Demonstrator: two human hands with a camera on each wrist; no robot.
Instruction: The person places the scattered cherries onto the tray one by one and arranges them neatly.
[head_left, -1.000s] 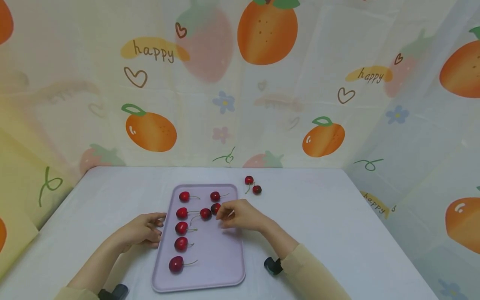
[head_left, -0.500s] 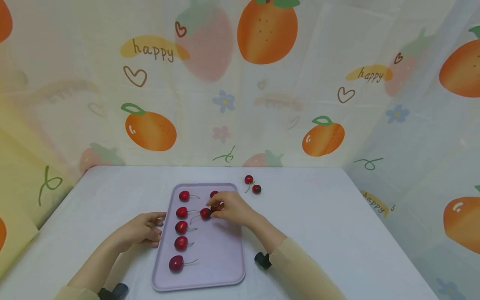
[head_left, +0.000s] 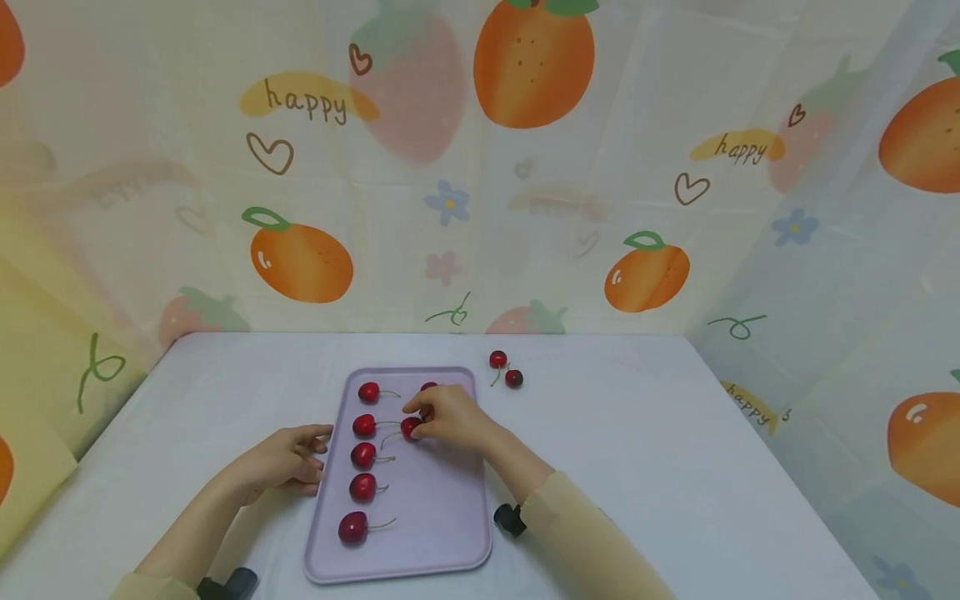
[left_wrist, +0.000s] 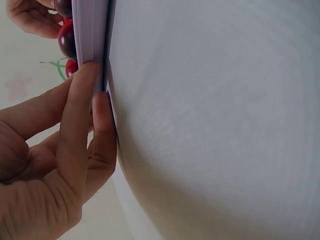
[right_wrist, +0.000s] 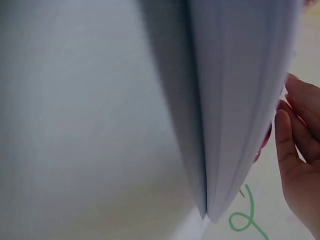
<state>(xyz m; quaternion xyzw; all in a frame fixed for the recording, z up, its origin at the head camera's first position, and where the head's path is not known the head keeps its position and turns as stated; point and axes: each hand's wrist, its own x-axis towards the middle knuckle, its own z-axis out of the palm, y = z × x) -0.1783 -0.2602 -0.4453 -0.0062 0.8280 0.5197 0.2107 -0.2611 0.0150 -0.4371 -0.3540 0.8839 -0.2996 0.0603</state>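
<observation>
My right hand [head_left: 453,421] reaches over the lilac tray [head_left: 427,525], thumb and forefinger pinching a dark red cherry [head_left: 409,428] in its middle. Behind these fingers another cherry is mostly hidden, and a further cherry [head_left: 429,387] peeks out above them. Several stemmed cherries, among them a large near one [head_left: 352,527], form a column along the tray's left side. At the tray's left edge rests my left hand [head_left: 281,462], its fingers loosely bent. In the left wrist view its fingertips [left_wrist: 90,70] touch the tray's outer wall.
Two cherries [head_left: 513,378] lie on the white table [head_left: 637,467] beyond the tray's far right corner. A fruit-patterned cloth [head_left: 525,208] hangs behind the table and at its sides. Dark wrist cameras [head_left: 510,520] sit low beside both forearms.
From the tray's right part, my right hand has moved left to the middle cherry, covering the cherry beside it. My left hand stays at the tray's edge.
</observation>
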